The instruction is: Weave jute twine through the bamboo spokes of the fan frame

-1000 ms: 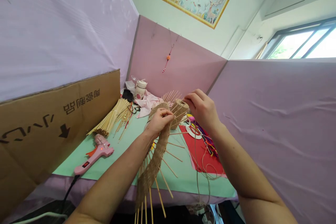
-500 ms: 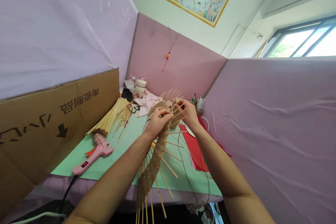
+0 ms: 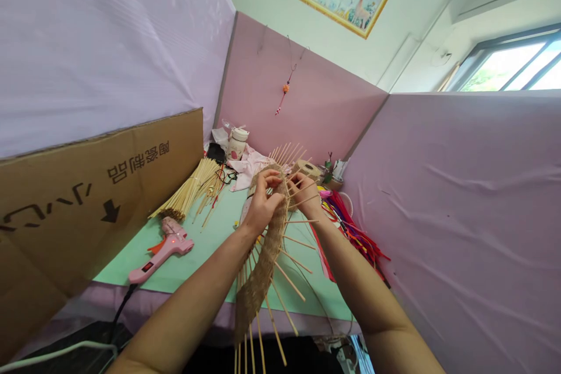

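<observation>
left hand point(image 3: 262, 204): raised, grip closed | right hand point(image 3: 308, 191): fingers pinched, just beside left | forearms: extended forward

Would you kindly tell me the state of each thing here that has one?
woven piece: partly woven, held on edge, bare sticks jutting out.
left hand: fingers pinching the woven piece's top.
right hand: fingers curled at its rim, grip unclear.
glue gun: lying down, red light on, cord attached.
jar: upright, lidded.
stick bundle: lying flat.
</observation>
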{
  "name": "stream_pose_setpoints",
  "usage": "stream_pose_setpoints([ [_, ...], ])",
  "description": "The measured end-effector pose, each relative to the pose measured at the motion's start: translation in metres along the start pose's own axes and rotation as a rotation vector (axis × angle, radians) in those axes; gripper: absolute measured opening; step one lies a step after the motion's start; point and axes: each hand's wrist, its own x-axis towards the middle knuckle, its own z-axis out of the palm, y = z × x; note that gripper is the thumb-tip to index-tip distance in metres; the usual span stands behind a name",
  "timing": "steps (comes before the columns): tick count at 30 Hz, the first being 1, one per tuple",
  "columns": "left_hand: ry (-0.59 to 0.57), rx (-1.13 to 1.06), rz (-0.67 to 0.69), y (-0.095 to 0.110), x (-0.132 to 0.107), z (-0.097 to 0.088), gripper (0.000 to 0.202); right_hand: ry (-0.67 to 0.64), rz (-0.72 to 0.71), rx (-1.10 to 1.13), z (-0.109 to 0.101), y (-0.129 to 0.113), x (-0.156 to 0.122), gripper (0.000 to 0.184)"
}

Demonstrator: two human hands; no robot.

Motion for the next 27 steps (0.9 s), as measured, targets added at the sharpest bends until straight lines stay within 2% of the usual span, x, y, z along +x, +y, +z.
stream_pose_setpoints([
  [4, -0.063, 0.098, 0.086, 0.001, 0.001, -0.004, 0.026, -0.027, 0.016, 0.009, 0.008, -0.001, -0.002, 0.015],
  [8, -0.025, 0.13, 0.055, 0.001, 0.001, -0.008, 0.023, -0.005, 0.015, 0.091, 0.007, 0.007, 0.001, 0.021],
  [12, 0.008, 0.177, 0.051, 0.001, 0.001, -0.007, 0.023, -0.009, 0.02, 0.267, -0.015, 0.005, 0.007, 0.024],
  [17, 0.003, 0.2, 0.056, 0.001, 0.001, -0.005, 0.024, -0.001, -0.034, 0.356, -0.057, -0.023, 0.017, 0.026],
  [20, 0.007, 0.206, 0.053, 0.002, 0.001, -0.004, 0.024, -0.02, -0.068, 0.397, -0.074, -0.037, 0.026, 0.023],
  [23, 0.001, 0.207, 0.045, 0.001, 0.001, -0.003, 0.023, -0.043, -0.074, 0.448, -0.082, -0.046, 0.038, 0.024],
  [27, -0.018, 0.202, 0.049, 0.001, 0.001, -0.002, 0.021, -0.008, -0.098, 0.462, -0.075, -0.052, 0.052, 0.021],
])
